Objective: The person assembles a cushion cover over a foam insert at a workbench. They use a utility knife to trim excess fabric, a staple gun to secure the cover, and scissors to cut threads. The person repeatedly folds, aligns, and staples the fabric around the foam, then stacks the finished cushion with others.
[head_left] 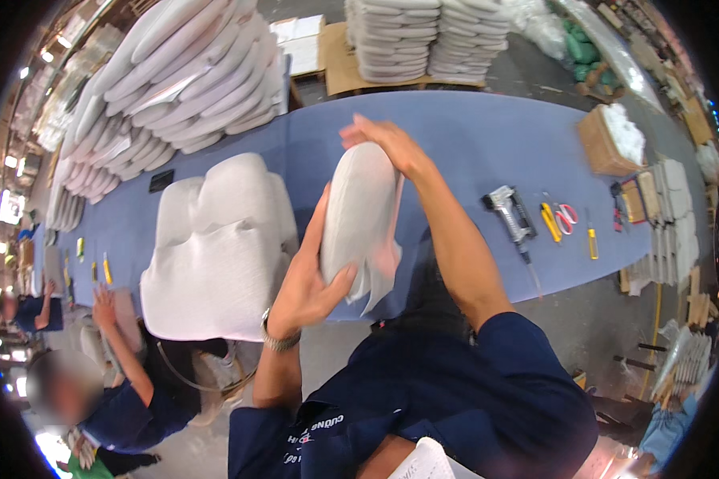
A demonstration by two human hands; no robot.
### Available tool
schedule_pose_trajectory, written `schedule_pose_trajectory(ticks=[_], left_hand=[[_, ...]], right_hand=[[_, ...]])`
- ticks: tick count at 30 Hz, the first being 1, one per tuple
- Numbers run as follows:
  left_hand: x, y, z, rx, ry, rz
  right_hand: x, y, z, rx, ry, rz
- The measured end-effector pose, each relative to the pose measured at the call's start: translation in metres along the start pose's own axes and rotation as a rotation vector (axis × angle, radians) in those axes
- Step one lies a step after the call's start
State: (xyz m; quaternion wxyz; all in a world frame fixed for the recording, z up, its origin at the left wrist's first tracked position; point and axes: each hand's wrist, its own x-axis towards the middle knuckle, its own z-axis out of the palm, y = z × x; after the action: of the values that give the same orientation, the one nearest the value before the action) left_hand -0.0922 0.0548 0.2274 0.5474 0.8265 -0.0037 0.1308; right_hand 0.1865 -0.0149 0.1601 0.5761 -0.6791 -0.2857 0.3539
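Note:
A light grey fabric-covered cushion (359,211), long and rounded, is held up over the near edge of the table. Loose cloth hangs from its lower end. My left hand (307,279), with a metal watch at the wrist, grips its left side, thumb across the near face and fingers along the edge. At the cushion's far end, my right hand (387,145) lies against the top right, its fingers stretched out and slightly blurred. To the left, wider grey seat-like cushions (220,247) rest on the table beside my left hand.
On the blue table (503,136) lie a staple gun (510,211), a yellow cutter (550,222), red-handled scissors (566,218) and a yellow-handled screwdriver (592,239). A tall cushion stack (192,72) rises at far left. A cardboard box (603,144) stands right. A co-worker (128,399) works at left.

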Motion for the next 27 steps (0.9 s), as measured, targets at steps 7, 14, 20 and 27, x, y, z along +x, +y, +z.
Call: schedule_pose_trajectory(ticks=[7,14,20,27], left_hand=[[-0.150,0.032,-0.026,0.208,0.071,-0.623],[-0.197,0.030,0.055,-0.007,0.561,-0.941],[-0.218,0.032,0.071,0.004,0.530,-1.081],[-0.307,-0.032,0.104,-0.443,0.851,-1.004]], right_hand=[[-0.045,0.108,0.046,0.055,0.091,0.045],[-0.027,0.151,0.056,0.029,0.135,-0.098],[-0.018,0.178,0.064,0.167,0.129,-0.092],[-0.018,0.234,0.093,0.046,-0.033,0.396]])
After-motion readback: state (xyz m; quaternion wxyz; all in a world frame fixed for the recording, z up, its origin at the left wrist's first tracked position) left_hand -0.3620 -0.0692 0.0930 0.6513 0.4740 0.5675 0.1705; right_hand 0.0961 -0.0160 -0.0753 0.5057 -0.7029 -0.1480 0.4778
